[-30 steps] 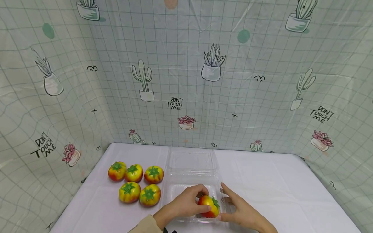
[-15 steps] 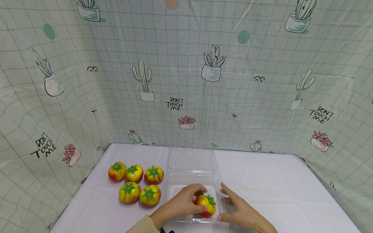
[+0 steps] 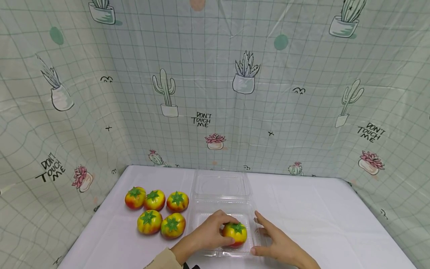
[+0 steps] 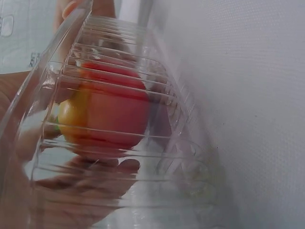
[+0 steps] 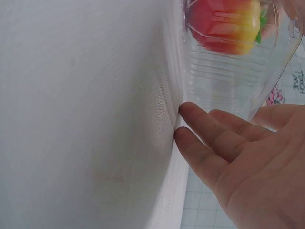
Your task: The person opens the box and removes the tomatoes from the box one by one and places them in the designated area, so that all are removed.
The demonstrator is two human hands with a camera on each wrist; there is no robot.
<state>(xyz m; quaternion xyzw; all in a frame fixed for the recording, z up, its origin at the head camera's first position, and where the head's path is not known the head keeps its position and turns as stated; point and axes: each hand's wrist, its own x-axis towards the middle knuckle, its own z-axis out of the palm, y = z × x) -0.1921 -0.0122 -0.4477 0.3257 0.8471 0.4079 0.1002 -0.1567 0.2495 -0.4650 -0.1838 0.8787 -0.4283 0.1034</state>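
My left hand [image 3: 209, 232] grips a yellow-red persimmon [image 3: 236, 235] with a green star-shaped top, thumb at the near side and fingers over the far side. The fruit sits inside a clear plastic clamshell box [image 3: 220, 201], toward its right front. Through the ribbed wall in the left wrist view, the red side of the persimmon [image 4: 116, 109] shows near the bottom. My right hand [image 3: 280, 243] is spread at the box's right side, thumb by the front corner. In the right wrist view, the right hand [image 5: 257, 162] has its fingers straight beside the box wall.
Several more persimmons [image 3: 173, 225] stand in two rows on the white-covered table [image 3: 302, 209], left of the box. The box's lid [image 3: 221, 186] lies folded back behind it. A cactus-print cloth [image 3: 215, 89] hangs behind and at both sides.
My left hand has moved the persimmon slightly left inside the box, and its green top has turned from facing right to facing up. My right hand has stayed put.
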